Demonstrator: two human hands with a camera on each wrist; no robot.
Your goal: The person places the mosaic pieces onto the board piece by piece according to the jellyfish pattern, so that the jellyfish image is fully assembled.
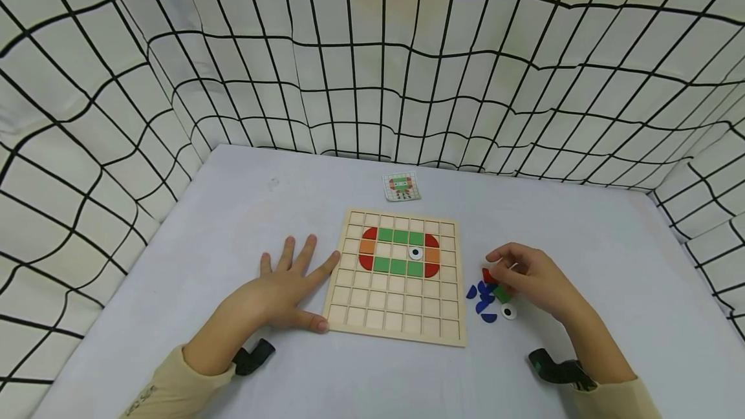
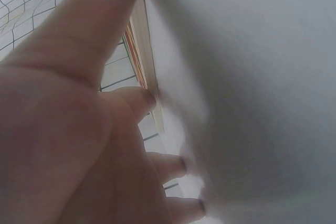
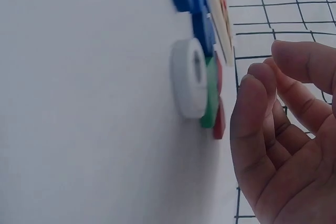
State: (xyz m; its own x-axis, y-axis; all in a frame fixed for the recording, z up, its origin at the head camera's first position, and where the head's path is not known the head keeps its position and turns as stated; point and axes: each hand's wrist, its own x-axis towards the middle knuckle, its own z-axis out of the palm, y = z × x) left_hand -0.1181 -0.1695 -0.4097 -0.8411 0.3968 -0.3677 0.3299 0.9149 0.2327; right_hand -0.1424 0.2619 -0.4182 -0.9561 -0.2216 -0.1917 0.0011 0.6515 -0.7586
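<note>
My left hand (image 1: 279, 296) lies with spread fingers beside the square wooden grid board (image 1: 372, 319), thumb and index fingertips at its left edge. Green squares (image 1: 400, 236), orange squares (image 1: 432, 255), red rounded corner pieces (image 1: 431, 270) and one white eye disc (image 1: 416, 253) form a ring-like shape on the board. To the right of it, my right hand (image 1: 538, 280) hovers over loose pieces, its fingers loosely bent and nothing visible between them. Under and beside its fingertips are a red piece (image 1: 487, 275), a green piece (image 1: 501, 295), several blue half-discs (image 1: 489, 318) and another eye disc (image 3: 189, 80).
A small picture card (image 1: 401, 187) with a coloured pattern on a grid lies behind the board. Black netting (image 1: 384, 89) over white sheeting rises at the back and sides of the white table (image 1: 291, 193). Dark straps (image 1: 561, 368) sit at both wrists.
</note>
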